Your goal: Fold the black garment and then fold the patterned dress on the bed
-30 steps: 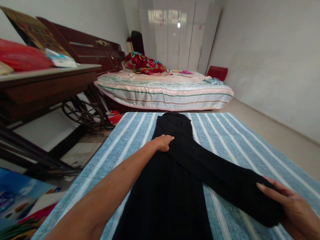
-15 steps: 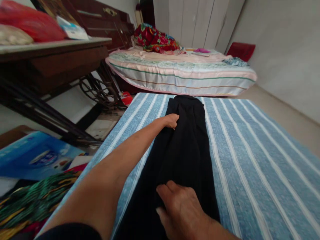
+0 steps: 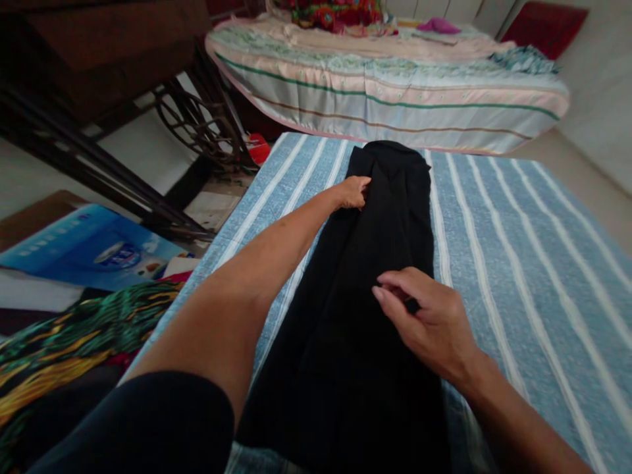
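Observation:
A pair of black trousers (image 3: 345, 316), by its long narrow shape, lies folded lengthwise on a blue and white striped cloth (image 3: 276, 217). Its bunched upper end points away from me. My left hand (image 3: 353, 192) reaches far forward and grips the fabric at the left side, close to that upper end. Over the right half of the black cloth is my right hand (image 3: 429, 316), with its thumb and forefinger a little apart and nothing between them. Whether its underside touches the cloth is hidden.
Beyond the striped surface stands a bed (image 3: 385, 99) with a pale striped cover. At left are a treadle sewing machine stand (image 3: 197, 125), a blue box (image 3: 99, 243) and a green and yellow patterned cloth (image 3: 93, 349). A red chair (image 3: 543, 29) is at the far right.
My right hand has let go of the black fabric and moved forward and right. My left hand stays at the trousers' left side. The view has tipped downward.

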Motion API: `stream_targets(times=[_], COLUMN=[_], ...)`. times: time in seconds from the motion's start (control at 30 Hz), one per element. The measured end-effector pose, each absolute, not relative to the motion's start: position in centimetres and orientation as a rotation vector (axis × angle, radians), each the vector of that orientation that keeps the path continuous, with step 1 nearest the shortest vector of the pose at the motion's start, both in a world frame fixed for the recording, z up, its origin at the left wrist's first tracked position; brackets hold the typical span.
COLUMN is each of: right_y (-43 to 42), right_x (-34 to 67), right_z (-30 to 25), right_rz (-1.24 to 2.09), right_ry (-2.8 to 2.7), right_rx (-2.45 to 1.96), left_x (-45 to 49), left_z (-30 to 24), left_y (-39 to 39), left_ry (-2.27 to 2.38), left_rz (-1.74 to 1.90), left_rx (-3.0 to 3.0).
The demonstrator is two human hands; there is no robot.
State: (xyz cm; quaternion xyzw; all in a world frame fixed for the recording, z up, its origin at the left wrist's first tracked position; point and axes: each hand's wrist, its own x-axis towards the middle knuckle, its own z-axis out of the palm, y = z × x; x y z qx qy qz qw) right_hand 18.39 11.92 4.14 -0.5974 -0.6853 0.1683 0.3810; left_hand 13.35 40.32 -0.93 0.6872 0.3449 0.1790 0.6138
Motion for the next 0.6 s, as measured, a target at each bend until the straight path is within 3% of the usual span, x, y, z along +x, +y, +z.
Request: stream_targets(times=[0.3,0.47,0.6], right_y=[9.3,10.4,11.5], right_x=[14.8,13.6,11.9], right_z=[-1.9,-6.6,-8.4], right_rz=[0.271,-0.289,-0.513], right_ry=[-2.407,-2.222,-1.965], right_rx=[-1.396,-1.334,-1.300], left_x=[12.5,12.7,13.5], left_z=[-0.4,0.0,-0.5], left_y=[41.0,41.6,41.9], left_ry=[1.043,1.192,1.274], left_rz=[0.316,0.323,0.343], left_rx=[1.853,2.006,2.193])
